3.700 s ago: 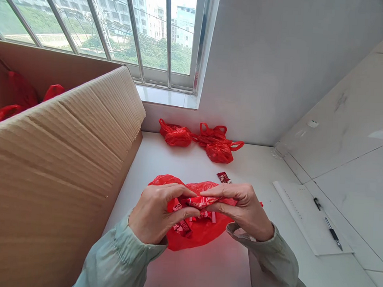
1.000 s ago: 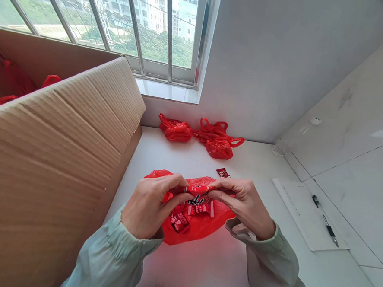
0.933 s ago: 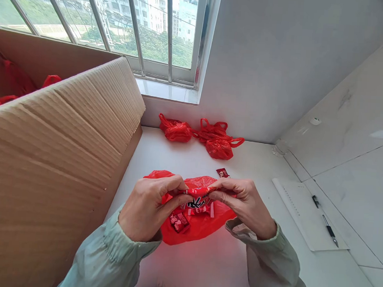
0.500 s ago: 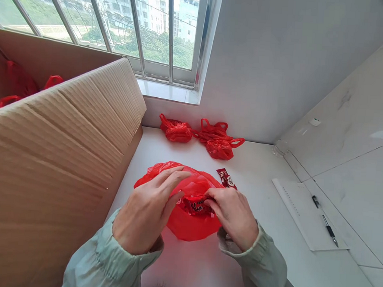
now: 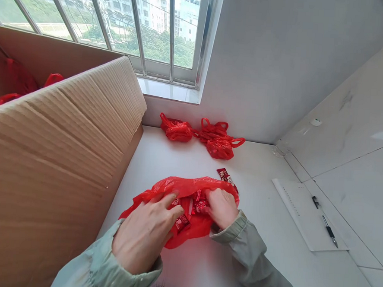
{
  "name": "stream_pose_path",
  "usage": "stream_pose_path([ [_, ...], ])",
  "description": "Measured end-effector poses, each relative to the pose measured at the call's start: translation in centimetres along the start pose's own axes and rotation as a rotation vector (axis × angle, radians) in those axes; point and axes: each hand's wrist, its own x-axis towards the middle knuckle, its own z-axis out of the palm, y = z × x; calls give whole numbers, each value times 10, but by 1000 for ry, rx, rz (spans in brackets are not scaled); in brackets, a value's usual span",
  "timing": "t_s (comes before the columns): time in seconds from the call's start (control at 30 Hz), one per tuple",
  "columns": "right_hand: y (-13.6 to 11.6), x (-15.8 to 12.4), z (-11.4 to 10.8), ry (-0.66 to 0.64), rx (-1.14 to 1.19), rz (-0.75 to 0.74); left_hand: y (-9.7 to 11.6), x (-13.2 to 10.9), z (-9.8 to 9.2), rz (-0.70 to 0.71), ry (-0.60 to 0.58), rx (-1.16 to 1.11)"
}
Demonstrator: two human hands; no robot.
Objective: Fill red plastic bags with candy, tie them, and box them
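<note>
A red plastic bag (image 5: 189, 186) lies spread open on the white table, with several small red snack packets (image 5: 182, 222) inside it. My left hand (image 5: 149, 227) reaches over the bag's left side, thumb and forefinger apart above the packets; its other fingers are partly hidden by the bag. Inside the right part of the bag, my right hand (image 5: 222, 208) has its thumb and fingers closed at a red packet (image 5: 201, 206) with a round print. Just behind the bag's rim lies a dark red packet (image 5: 227, 178) on the table.
Several tied red bags (image 5: 220, 147) sit against the wall. At the left stands a large cardboard box (image 5: 64, 153) with red bags inside. A paper sheet (image 5: 300, 215) with a pen (image 5: 330, 232) lies at the right, beside the tiled wall. A barred window is behind.
Both hands have gone lower into the bag, and my right hand has moved slightly left. The bag's mouth is wider and flatter, with more packets showing inside.
</note>
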Motion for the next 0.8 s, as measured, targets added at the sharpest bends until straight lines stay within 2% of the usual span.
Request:
stream_pose_path([
  [0.1,0,5,7,-22,-15,-40,4,-3,0,-17,-152,92],
  [0.27,10,3,4,-13,-17,-168,9,3,-9,-83,-186,141],
  [0.37,20,-5,-8,16,71,-310,12,8,-19,-83,-148,167],
  [0.47,24,-14,-19,104,242,-444,12,12,-24,-91,-113,111],
  [0.6,18,-21,-24,228,374,-520,7,14,-20,-57,-33,-67],
  [0.8,12,-26,-27,482,411,-607,0,11,-14,33,133,-270],
])
